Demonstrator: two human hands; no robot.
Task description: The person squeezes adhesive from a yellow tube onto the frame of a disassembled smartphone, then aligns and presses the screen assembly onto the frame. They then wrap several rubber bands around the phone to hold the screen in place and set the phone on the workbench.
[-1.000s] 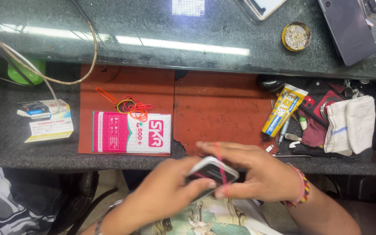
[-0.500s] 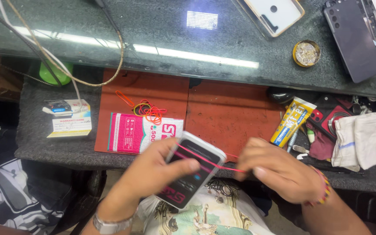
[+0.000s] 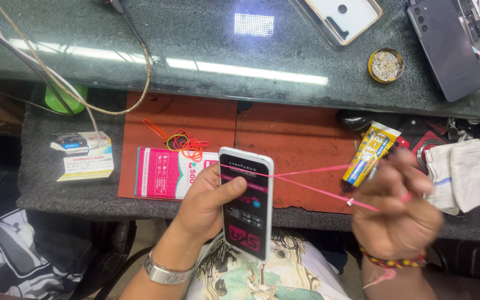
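Two risks I see: left hand (image 3: 206,203) grips the phone (image 3: 246,203); right hand (image 3: 398,214), clenched, stretches the band (image 3: 306,180) — it may snap or slip off.

The phone (image 3: 246,204) had a white rim and a dark face with pink reflections. A pink rubber band (image 3: 312,182) stretched from it. Left of the phone lay a pink packet (image 3: 165,173) with white print, and above that packet orange bands (image 3: 184,143) sat on a rust-red mat (image 3: 295,139). Right of the phone lay a yellow and blue glue tube (image 3: 372,154), beyond it a white cloth (image 3: 462,173). The counter (image 3: 195,39) above was speckled dark green-grey.
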